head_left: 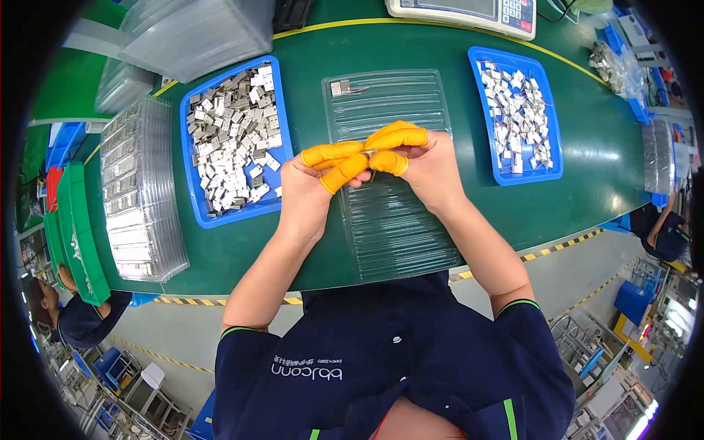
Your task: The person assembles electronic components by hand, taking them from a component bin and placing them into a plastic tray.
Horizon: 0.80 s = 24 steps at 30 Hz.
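Note:
My left hand (pixel 315 172) and my right hand (pixel 425 161) meet over a clear ribbed plastic tray (pixel 403 235), yellow finger covers on their fingertips. Both are closed in a pinch around a small silvery part (pixel 369 153), mostly hidden by the fingers. In the tray's far left corner lies a flat metal piece (pixel 342 89) with thin leads. Left of my hands, a blue bin (pixel 196 204) holds many silver and white metal housings (pixel 233 139). Over on the right, another blue bin (pixel 506 178) contains small white parts with wire leads (pixel 522 117).
A tall stack of filled clear trays (pixel 143 198) stands at the left, beside a green bin (pixel 81 235). More clear trays (pixel 194 37) are piled at the far left. A white scale (pixel 469 13) sits at the back edge. Another person (pixel 92 319) is at the left, one more (pixel 664 231) at the right.

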Each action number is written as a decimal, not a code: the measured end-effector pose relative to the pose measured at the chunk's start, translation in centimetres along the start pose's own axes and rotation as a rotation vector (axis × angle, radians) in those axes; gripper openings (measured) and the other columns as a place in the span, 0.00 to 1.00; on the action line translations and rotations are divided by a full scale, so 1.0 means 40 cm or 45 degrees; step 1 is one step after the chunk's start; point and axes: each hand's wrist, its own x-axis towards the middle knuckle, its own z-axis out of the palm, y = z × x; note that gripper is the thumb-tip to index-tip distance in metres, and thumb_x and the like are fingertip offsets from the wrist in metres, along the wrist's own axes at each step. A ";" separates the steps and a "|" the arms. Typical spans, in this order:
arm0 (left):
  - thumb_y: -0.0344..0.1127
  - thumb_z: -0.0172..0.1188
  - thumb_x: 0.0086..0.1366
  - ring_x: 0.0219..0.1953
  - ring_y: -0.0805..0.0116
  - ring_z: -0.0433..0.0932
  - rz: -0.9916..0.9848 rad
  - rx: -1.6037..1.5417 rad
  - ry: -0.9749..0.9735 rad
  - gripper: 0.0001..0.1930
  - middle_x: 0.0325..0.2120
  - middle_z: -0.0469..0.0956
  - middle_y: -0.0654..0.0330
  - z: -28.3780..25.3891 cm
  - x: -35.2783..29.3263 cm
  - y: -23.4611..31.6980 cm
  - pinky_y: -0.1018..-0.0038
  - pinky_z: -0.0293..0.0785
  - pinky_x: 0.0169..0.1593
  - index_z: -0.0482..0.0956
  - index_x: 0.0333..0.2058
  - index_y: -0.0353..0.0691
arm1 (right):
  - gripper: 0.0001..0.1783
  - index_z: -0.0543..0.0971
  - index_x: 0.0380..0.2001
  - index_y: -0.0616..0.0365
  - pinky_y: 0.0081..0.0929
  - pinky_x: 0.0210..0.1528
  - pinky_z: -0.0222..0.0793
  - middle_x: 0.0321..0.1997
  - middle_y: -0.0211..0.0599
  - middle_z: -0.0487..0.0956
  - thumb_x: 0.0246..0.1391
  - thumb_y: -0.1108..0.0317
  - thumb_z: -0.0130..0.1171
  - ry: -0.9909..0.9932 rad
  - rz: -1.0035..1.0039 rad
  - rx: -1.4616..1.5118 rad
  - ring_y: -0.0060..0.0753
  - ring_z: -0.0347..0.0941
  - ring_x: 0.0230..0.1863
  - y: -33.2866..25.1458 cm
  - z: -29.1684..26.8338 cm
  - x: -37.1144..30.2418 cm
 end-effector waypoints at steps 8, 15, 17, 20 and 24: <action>0.22 0.58 0.56 0.37 0.69 0.78 0.348 0.124 0.324 0.10 0.39 0.77 0.55 0.018 0.001 0.005 0.78 0.76 0.37 0.77 0.38 0.32 | 0.09 0.81 0.30 0.59 0.24 0.41 0.70 0.33 0.35 0.79 0.42 0.74 0.63 0.053 -0.463 -0.825 0.31 0.74 0.38 -0.051 0.009 0.049; 0.21 0.61 0.49 0.49 0.58 0.69 0.796 1.391 0.162 0.14 0.46 0.73 0.59 0.014 0.003 -0.022 0.69 0.67 0.50 0.80 0.36 0.43 | 0.10 0.82 0.24 0.54 0.27 0.40 0.68 0.29 0.29 0.77 0.31 0.73 0.61 0.349 -1.008 -1.910 0.31 0.71 0.38 0.000 -0.043 0.200; 0.21 0.61 0.48 0.48 0.57 0.69 0.820 1.421 0.163 0.15 0.46 0.73 0.58 0.005 0.003 -0.032 0.69 0.67 0.50 0.80 0.36 0.43 | 0.10 0.82 0.24 0.54 0.27 0.41 0.68 0.29 0.29 0.77 0.30 0.73 0.61 0.298 -1.072 -1.918 0.31 0.70 0.38 0.003 -0.045 0.203; 0.21 0.60 0.48 0.48 0.55 0.69 0.841 1.434 0.143 0.15 0.46 0.72 0.57 0.003 0.000 -0.031 0.68 0.68 0.50 0.80 0.37 0.43 | 0.11 0.82 0.25 0.55 0.28 0.45 0.65 0.30 0.31 0.77 0.30 0.74 0.61 0.239 -1.064 -1.885 0.31 0.69 0.41 0.009 -0.037 0.194; 0.21 0.60 0.49 0.48 0.55 0.69 0.817 1.435 0.118 0.15 0.46 0.72 0.56 0.005 -0.003 -0.036 0.68 0.68 0.49 0.80 0.37 0.43 | 0.12 0.83 0.28 0.54 0.31 0.49 0.63 0.33 0.33 0.77 0.32 0.74 0.61 0.184 -0.972 -1.983 0.33 0.69 0.45 0.014 -0.051 0.192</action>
